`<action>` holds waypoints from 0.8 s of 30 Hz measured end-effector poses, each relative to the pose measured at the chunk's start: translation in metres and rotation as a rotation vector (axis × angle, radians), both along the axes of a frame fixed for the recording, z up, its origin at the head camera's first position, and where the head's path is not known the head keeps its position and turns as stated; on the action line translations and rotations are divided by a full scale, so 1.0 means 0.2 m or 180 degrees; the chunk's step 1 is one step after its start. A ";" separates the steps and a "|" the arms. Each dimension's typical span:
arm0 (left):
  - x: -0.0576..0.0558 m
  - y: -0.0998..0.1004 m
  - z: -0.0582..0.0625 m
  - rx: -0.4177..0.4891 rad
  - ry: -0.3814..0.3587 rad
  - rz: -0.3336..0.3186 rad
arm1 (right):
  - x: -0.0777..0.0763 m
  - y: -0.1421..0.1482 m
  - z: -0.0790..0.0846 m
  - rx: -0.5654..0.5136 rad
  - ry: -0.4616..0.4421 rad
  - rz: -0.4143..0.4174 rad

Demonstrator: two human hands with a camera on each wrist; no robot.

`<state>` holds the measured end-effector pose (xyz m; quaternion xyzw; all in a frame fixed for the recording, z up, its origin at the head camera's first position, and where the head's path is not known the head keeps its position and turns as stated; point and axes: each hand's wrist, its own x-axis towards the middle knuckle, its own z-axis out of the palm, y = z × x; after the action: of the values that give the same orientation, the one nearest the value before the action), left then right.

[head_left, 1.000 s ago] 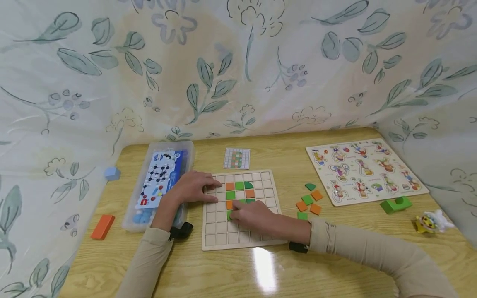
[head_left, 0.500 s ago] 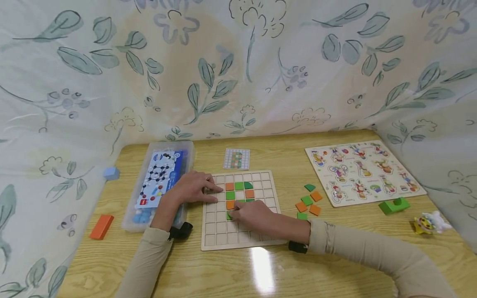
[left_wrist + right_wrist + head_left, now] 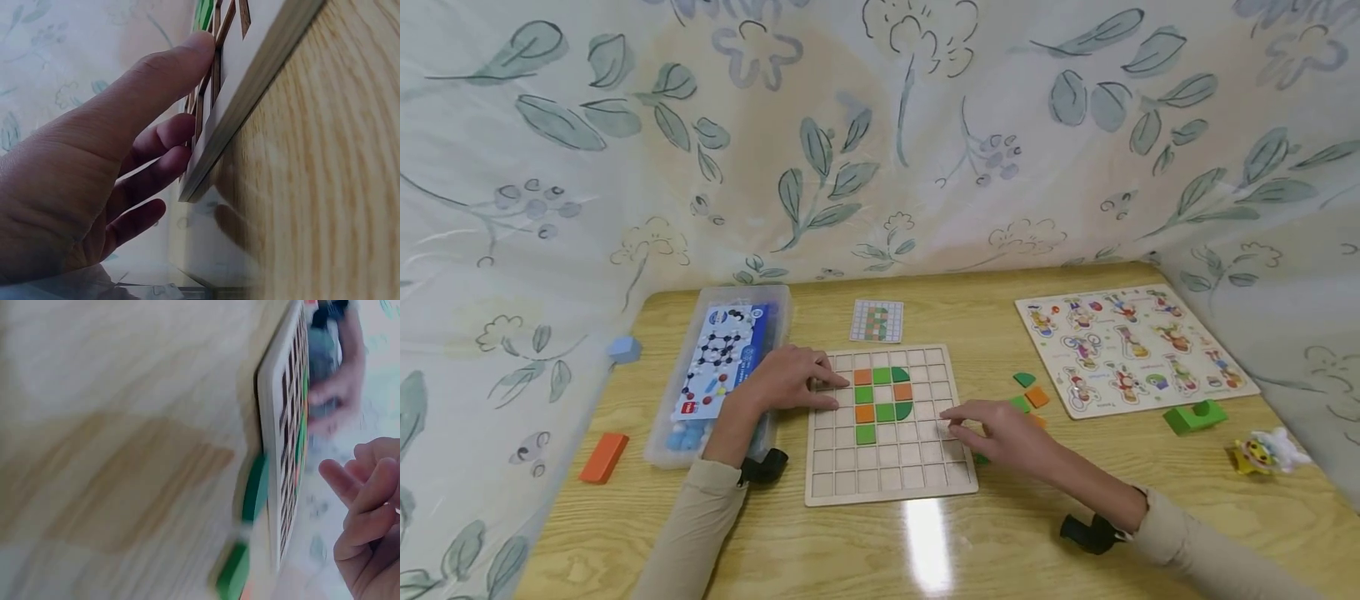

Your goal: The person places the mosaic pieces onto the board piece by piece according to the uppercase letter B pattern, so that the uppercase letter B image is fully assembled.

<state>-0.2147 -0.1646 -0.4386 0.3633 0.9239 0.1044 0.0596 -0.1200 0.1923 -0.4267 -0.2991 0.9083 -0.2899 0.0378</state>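
Note:
A wooden grid board point(image 3: 842, 482) lies on the table with several orange and green tiles set in its cells, among them a green square tile point(image 3: 866, 434) at the lower left of the pattern. My left hand point(image 3: 790, 377) rests on the board's left edge, thumb and fingers spread; the left wrist view shows the thumb point(image 3: 156, 78) on the grid. Over the right edge hovers my right hand point(image 3: 1011, 433), fingers loosely bent and holding nothing. Beneath and beside it are loose tiles, including an orange tile point(image 3: 1037, 397) and a dark green quarter-round tile point(image 3: 255, 487) against the board's side.
Behind the board lies a small pattern card point(image 3: 877, 321). A plastic box with a molecule-model label point(image 3: 722, 358) stands left, near an orange block point(image 3: 604, 458) and a blue block point(image 3: 625, 350). At right are a picture puzzle board point(image 3: 1135, 350), a green block point(image 3: 1197, 417) and a small toy point(image 3: 1268, 450).
My right hand has left the green square tile in the lower left cell and moved right, to the loose tiles. My left hand stays in place on the board.

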 end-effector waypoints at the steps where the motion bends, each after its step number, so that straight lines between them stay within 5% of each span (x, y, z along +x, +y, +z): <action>1: 0.00 0.00 0.00 -0.0006 0.0009 0.0002 | 0.00 0.03 0.01 -0.0017 -0.0015 -0.0075; 13: -0.01 0.01 -0.01 -0.0084 0.0016 0.0023 | -0.01 0.30 -0.03 0.0370 0.0560 -0.0647; 24: 0.00 0.01 -0.01 -0.0071 0.0029 0.0002 | 0.02 0.34 -0.09 0.0524 0.0351 -0.0564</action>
<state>-0.2156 -0.1626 -0.4398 0.3628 0.9253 0.0925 0.0594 -0.1154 0.2612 -0.4446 -0.2290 0.9526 -0.1998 -0.0135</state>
